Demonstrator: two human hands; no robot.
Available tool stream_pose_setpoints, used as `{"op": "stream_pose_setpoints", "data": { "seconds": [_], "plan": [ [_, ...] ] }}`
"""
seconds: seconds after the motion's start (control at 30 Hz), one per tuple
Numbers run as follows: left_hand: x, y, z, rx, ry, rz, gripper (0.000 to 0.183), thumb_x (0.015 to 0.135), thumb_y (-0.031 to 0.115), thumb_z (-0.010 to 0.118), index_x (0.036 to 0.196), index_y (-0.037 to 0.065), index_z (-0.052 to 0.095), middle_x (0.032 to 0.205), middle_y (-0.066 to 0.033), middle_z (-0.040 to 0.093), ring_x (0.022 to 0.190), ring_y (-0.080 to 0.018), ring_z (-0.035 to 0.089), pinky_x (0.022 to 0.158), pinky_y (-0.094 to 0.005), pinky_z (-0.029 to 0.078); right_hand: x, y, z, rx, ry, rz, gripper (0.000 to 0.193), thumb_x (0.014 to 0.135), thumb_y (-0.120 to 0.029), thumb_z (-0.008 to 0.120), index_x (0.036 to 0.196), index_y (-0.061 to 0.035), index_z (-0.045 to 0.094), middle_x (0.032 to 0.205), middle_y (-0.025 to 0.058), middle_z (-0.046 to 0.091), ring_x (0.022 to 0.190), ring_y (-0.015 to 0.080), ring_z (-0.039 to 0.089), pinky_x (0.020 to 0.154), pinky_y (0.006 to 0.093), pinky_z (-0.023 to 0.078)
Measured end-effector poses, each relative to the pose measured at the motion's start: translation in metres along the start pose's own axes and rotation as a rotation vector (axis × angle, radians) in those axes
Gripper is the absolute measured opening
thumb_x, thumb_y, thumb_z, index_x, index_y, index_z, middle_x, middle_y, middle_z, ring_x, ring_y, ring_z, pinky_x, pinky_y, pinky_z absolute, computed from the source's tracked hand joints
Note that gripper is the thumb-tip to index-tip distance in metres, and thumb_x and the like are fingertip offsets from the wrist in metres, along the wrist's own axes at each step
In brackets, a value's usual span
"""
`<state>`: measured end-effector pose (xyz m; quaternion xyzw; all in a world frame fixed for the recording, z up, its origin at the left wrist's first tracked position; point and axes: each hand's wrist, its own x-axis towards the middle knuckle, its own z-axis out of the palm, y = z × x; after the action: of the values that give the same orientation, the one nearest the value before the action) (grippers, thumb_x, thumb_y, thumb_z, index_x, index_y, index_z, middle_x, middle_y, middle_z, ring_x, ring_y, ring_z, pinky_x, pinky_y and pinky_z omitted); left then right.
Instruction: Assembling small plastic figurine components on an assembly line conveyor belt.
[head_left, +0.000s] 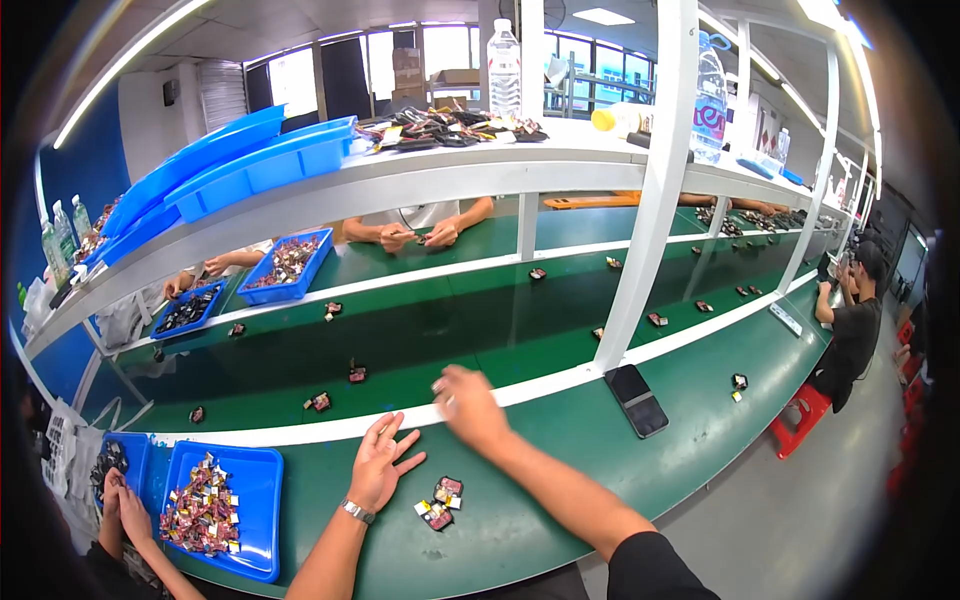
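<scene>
My left hand (375,468), with a watch on its wrist, is held palm up over the green bench, its fingers spread and nothing in them. Past it, my right hand (468,405) reaches over the white rail at the edge of the conveyor belt (450,345). Its fingers look bent but are smeared by motion, so I cannot see whether they hold anything. Two small dark-red and black parts with white and yellow tags (440,503) lie on the bench to the right of my left wrist. Similar parts (318,402) lie scattered along the belt.
A blue tray of tagged parts (265,500) stands at the left, beside a co-worker's hands (125,505). A black phone (636,400) lies by a white post (650,190). Another person's hands (420,236) work across the belt. A shelf (590,145) spans above.
</scene>
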<state>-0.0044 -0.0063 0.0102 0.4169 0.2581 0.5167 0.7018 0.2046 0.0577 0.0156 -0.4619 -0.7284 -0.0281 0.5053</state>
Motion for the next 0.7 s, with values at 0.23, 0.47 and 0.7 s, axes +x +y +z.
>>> {"op": "stream_pose_setpoints", "data": {
  "seconds": [0.23,0.47,0.7],
  "plan": [
    [0.007,-0.006,0.004,0.047,-0.067,-0.058,0.054,0.095,0.017,0.055,0.142,0.003,0.031,0.154,-0.0184,0.027,0.136,-0.0398,0.037,0.105,-0.0569,0.040,0.031,0.140,-0.049,-0.283,-0.156,0.403,0.014,0.074,-0.013,0.070,0.081,0.0000,0.068,0.090,0.0151,0.066,0.087,0.0363,0.063,0.080,0.0453,0.052],
    [0.000,-0.003,0.004,0.111,0.022,-0.047,0.037,0.094,0.003,0.052,0.131,-0.001,0.044,0.140,-0.0219,0.046,0.126,-0.0374,0.050,0.099,-0.0480,0.049,0.005,0.060,-0.175,-0.296,0.180,-0.410,0.015,0.064,-0.002,0.068,0.071,-0.0095,0.056,0.076,0.0051,0.061,0.067,0.0225,0.061,0.062,0.0319,0.051],
    [0.006,-0.013,0.011,0.384,-0.027,-0.009,0.026,0.092,-0.004,0.049,0.118,-0.008,0.053,0.122,-0.0228,0.060,0.112,-0.0334,0.062,0.090,-0.0416,0.055,-0.008,0.257,-0.242,-0.655,0.158,0.569,0.037,0.077,-0.018,0.070,0.105,0.0022,0.058,0.111,0.0225,0.060,0.108,0.0381,0.056,0.094,0.0433,0.046]
  ]
}}
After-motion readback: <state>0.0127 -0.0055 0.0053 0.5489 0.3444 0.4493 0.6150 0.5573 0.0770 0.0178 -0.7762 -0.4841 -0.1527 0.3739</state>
